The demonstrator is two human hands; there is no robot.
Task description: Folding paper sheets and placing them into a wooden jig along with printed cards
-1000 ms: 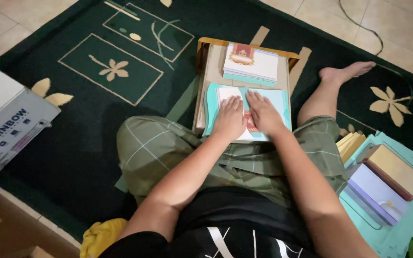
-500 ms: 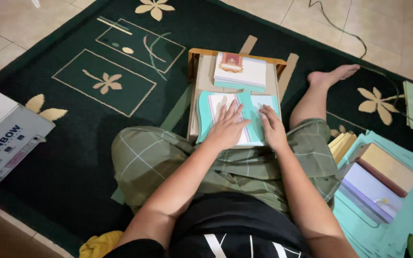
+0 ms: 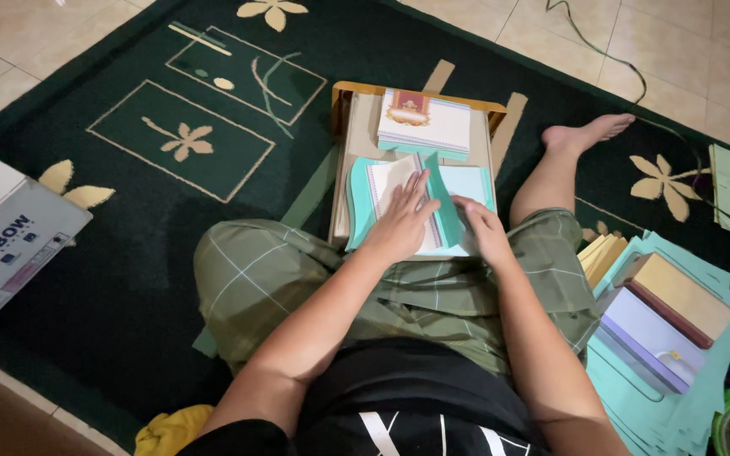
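Teal card cover (image 3: 445, 198) lies on the wooden tray (image 3: 344, 110) before your knees; your left hand (image 3: 400, 221) presses flat and open on its white insert, pinning it, while your right hand (image 3: 482, 230) pinches the flap upright.

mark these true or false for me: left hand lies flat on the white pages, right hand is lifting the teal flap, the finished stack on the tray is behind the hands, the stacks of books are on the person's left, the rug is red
1. The left hand lies flat on the white pages. True.
2. The right hand is at the teal flap, which stands raised. True.
3. A stack of booklets sits on the wooden tray beyond the hands. True.
4. The stacks of books are on the person's left. False: they lie on the right, on teal sheets.
5. The rug is red. False: it is dark green with cream flowers.
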